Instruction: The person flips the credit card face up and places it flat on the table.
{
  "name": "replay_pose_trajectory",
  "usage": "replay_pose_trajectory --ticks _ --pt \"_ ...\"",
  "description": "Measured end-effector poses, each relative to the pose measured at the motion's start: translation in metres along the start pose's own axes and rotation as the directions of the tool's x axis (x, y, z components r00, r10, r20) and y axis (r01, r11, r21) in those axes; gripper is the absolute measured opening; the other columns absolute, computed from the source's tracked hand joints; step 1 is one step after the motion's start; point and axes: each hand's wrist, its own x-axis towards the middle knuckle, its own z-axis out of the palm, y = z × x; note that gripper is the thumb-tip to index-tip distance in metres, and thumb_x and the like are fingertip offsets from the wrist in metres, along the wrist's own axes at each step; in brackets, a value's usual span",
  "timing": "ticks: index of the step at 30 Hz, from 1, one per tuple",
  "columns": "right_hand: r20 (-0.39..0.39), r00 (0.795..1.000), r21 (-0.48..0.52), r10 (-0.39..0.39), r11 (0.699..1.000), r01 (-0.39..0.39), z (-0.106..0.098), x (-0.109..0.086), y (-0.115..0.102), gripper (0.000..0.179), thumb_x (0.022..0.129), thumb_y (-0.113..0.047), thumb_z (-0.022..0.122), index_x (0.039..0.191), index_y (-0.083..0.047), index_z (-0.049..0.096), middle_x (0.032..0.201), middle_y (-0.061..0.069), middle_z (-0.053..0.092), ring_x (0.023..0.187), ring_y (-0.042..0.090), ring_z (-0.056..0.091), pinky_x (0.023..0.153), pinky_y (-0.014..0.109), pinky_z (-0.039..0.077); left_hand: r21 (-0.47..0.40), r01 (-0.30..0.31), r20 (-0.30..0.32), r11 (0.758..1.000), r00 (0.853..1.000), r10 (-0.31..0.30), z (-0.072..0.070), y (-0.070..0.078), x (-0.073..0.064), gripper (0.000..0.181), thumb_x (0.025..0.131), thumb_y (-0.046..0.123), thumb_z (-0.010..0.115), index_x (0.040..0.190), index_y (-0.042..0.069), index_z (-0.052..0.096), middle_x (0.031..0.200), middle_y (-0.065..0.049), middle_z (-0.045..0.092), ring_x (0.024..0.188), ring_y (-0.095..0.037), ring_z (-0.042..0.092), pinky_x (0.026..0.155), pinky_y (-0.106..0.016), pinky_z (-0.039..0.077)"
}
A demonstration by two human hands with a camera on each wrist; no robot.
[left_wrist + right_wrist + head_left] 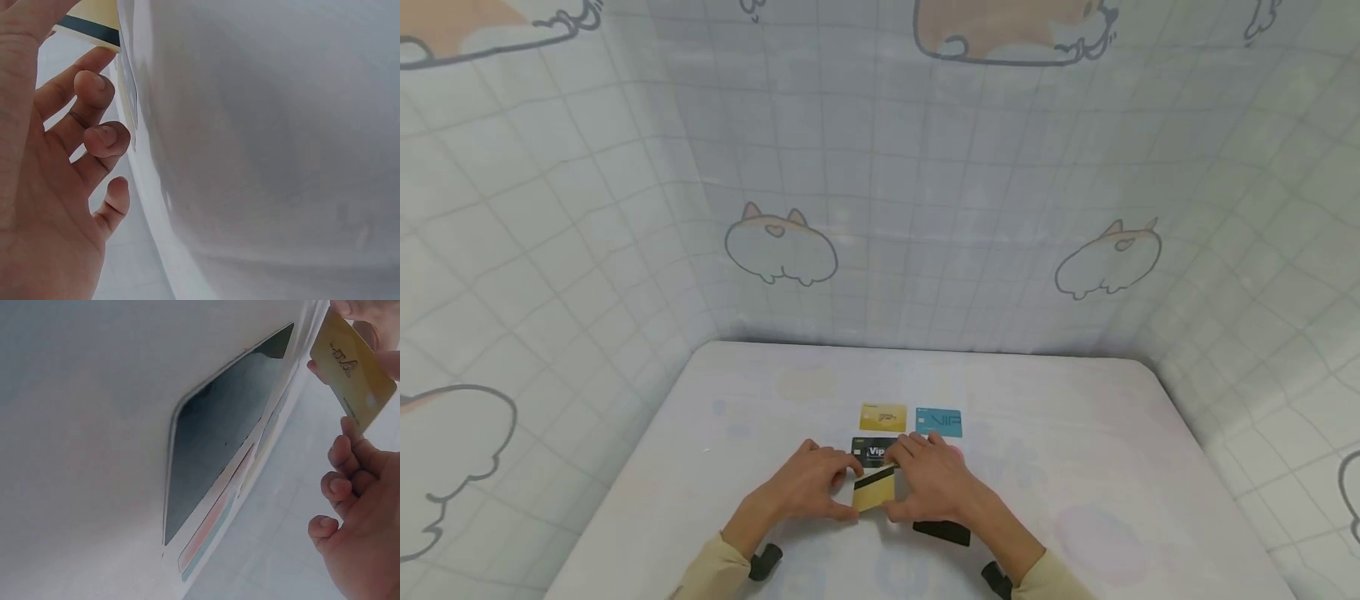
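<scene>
A gold card with a dark stripe stands tilted above the table, its striped face towards the head camera. My left hand pinches its left side between thumb and index finger; my right hand does the same on the right. The card's lettered gold face shows in the right wrist view. Just beyond it lies a black Vip card, partly covered by my right fingers. Under my right wrist is a dark card. A pink card is mostly hidden by my right hand in the head view.
Farther back on the white table lie another gold card and a teal VIP card, side by side. Grid-patterned curtains with cartoon animals enclose the table at the back and sides.
</scene>
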Motion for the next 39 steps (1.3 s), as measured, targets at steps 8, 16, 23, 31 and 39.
replay_pose_trajectory --ticks 8,16,23,31,39 --pt "-0.057 0.998 0.056 -0.022 0.998 0.025 -0.001 0.002 -0.001 0.061 0.081 -0.069 0.066 0.123 -0.025 0.056 0.116 -0.01 0.06 0.105 0.009 0.054 0.09 0.038 0.041 0.028 -0.013 -0.033 1.0 0.999 0.013 0.001 0.003 0.003 0.054 0.071 0.069 0.079 0.109 0.033 0.065 0.07 0.019 0.044 0.069 0.0 0.043 0.077 -0.034 0.029" --pt "-0.051 0.999 0.103 -0.014 0.995 0.019 -0.003 0.005 -0.002 0.064 0.081 -0.069 0.068 0.125 -0.024 0.055 0.115 -0.01 0.059 0.104 0.009 0.053 0.09 0.037 0.041 0.028 -0.017 -0.047 0.999 0.999 0.018 -0.002 0.007 0.005 0.053 0.072 0.067 0.08 0.109 0.032 0.066 0.071 0.017 0.046 0.069 -0.002 0.043 0.077 -0.035 0.029" --pt "-0.013 1.0 0.152 0.003 0.988 -0.001 -0.001 0.007 -0.003 0.063 0.083 -0.067 0.069 0.127 -0.026 0.053 0.114 -0.012 0.057 0.103 0.008 0.051 0.094 0.042 0.043 0.032 -0.026 -0.054 0.999 0.998 0.028 -0.002 0.007 0.008 0.051 0.073 0.067 0.078 0.109 0.034 0.065 0.071 0.018 0.046 0.069 -0.002 0.043 0.077 -0.035 0.03" --pt "-0.008 1.0 0.184 0.013 0.983 -0.011 0.005 0.006 -0.007 0.062 0.084 -0.066 0.069 0.128 -0.028 0.05 0.119 -0.012 0.055 0.111 0.009 0.051 0.104 0.053 0.042 0.018 -0.033 -0.062 0.999 0.997 0.034 0.0 0.007 0.004 0.055 0.074 0.068 0.077 0.113 0.031 0.065 0.073 0.017 0.048 0.07 -0.001 0.043 0.073 -0.032 0.032" --pt "0.031 0.998 0.267 0.06 0.961 -0.066 0.009 0.005 -0.014 0.065 0.085 -0.066 0.068 0.134 -0.027 0.049 0.13 -0.008 0.056 0.123 0.011 0.051 0.111 0.05 0.038 -0.03 -0.018 -0.045 0.999 0.999 0.016 0.004 0.005 -0.001 0.059 0.075 0.067 0.077 0.119 0.029 0.065 0.076 0.017 0.049 0.068 -0.001 0.044 0.065 -0.025 0.036"
